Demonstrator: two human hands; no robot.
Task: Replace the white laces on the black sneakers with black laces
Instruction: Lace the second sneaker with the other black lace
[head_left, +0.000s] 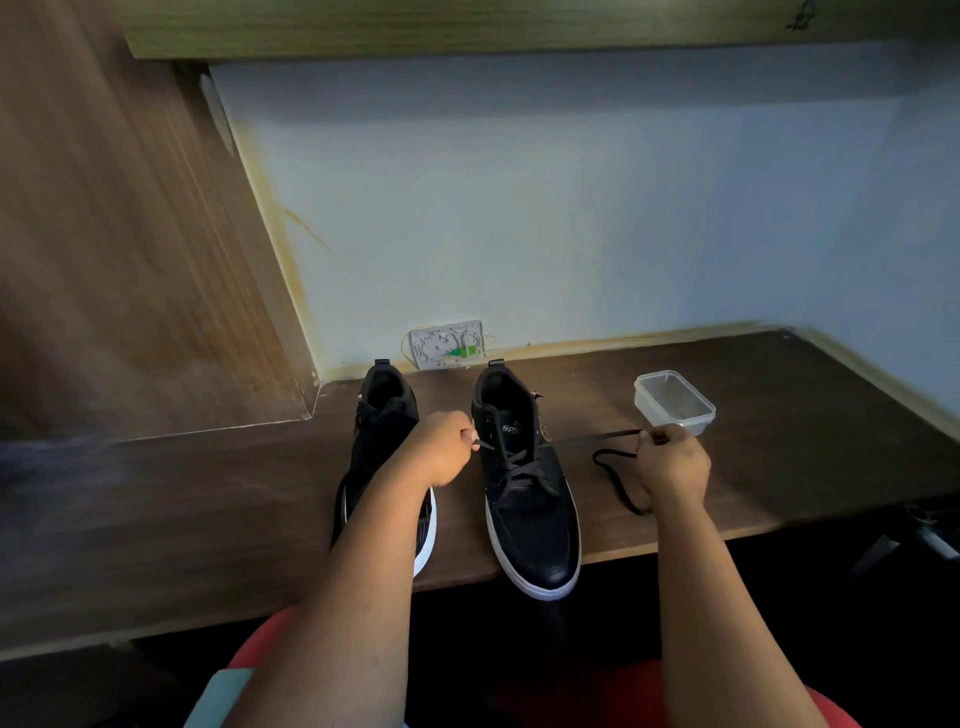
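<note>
The scene is dim, with a cool, flat light falling on the pale wall (571, 208) from above and to the right. The dark wooden desk (208, 519) below that wall shows a soft sheen near its left end and deep shadow under its front edge. Left of the wall, the wooden side panel (130, 234) is smeared with motion blur. Wide-angle distortion bends the lines at the frame's edges; the corners fall away soft and dark.
</note>
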